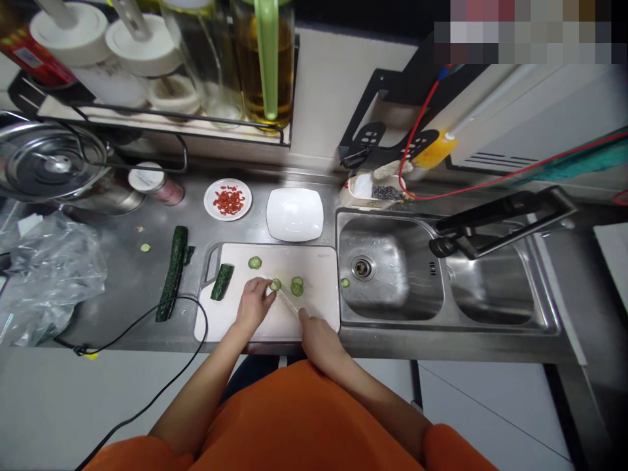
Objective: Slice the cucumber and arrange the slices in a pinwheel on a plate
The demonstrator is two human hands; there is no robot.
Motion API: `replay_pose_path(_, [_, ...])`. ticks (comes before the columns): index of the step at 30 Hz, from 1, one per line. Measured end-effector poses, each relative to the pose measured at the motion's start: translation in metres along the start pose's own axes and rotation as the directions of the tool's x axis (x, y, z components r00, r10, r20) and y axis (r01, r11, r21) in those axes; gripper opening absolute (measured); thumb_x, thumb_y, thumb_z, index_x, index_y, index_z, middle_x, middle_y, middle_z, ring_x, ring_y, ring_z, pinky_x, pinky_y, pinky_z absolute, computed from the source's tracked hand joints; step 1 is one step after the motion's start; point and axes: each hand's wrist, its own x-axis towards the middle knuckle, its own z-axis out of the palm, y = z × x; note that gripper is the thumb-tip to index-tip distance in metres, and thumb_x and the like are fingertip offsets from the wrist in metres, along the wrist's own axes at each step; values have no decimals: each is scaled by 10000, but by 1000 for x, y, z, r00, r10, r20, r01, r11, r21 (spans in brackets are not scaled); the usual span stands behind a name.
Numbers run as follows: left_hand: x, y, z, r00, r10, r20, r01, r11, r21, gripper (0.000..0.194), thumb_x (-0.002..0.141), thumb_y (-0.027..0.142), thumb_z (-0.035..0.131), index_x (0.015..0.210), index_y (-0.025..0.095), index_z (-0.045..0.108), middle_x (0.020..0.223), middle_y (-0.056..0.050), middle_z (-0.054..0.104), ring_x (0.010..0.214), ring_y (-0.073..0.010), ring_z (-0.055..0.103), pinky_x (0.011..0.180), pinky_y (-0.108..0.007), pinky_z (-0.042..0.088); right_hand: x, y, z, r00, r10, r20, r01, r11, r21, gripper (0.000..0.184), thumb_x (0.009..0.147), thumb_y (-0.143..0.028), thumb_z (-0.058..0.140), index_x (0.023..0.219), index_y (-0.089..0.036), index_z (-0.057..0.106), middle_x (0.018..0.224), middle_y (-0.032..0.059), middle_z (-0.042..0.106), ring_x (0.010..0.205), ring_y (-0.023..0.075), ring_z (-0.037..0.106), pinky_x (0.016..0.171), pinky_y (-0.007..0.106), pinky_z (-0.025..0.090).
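Observation:
My left hand point(256, 302) is over the white cutting board point(275, 328), its fingertips pinching a cucumber slice point(275, 285). In my right hand point(318, 333) is a knife point(288, 301), its thin blade angled up and left so that the tip meets that slice. Right of the blade, a few overlapping cucumber slices point(297, 287) lie on the board. More slices point(254, 262) sit together near its upper middle. A cut piece of cucumber point(222, 282) rests at the board's left side. Beyond the board, a long cucumber point(172, 275) lies on the counter.
Behind the board stand a square white plate point(295, 214) and a small plate of red pieces point(228, 199). To the right is a double sink point(392, 261) with a black faucet point(505, 222). Plastic bags point(53, 275) lie left, and a black cable point(147, 320) loops near the board.

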Motion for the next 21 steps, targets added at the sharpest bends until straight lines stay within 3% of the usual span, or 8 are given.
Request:
replay_pose_path(14, [2, 5, -2, 998, -55, 6, 55, 998, -9, 222, 763, 226, 613, 982, 186, 619, 919, -69, 603, 905, -210, 543, 852, -343, 455, 7, -4, 4, 999, 21, 28, -23, 998, 54, 500, 825, -10, 307, 1304, -135, 382, 965, 137, 652, 940, 238, 614, 720, 281, 413])
replay_pose_path(21, [8, 10, -4, 991, -120, 54, 121, 993, -4, 236, 745, 216, 602, 980, 195, 616, 863, -57, 592, 860, -206, 549, 823, -346, 454, -9, 13, 3, 991, 63, 117, -68, 997, 37, 566, 799, -11, 311, 1345, -154, 360, 992, 143, 641, 962, 253, 600, 702, 292, 414])
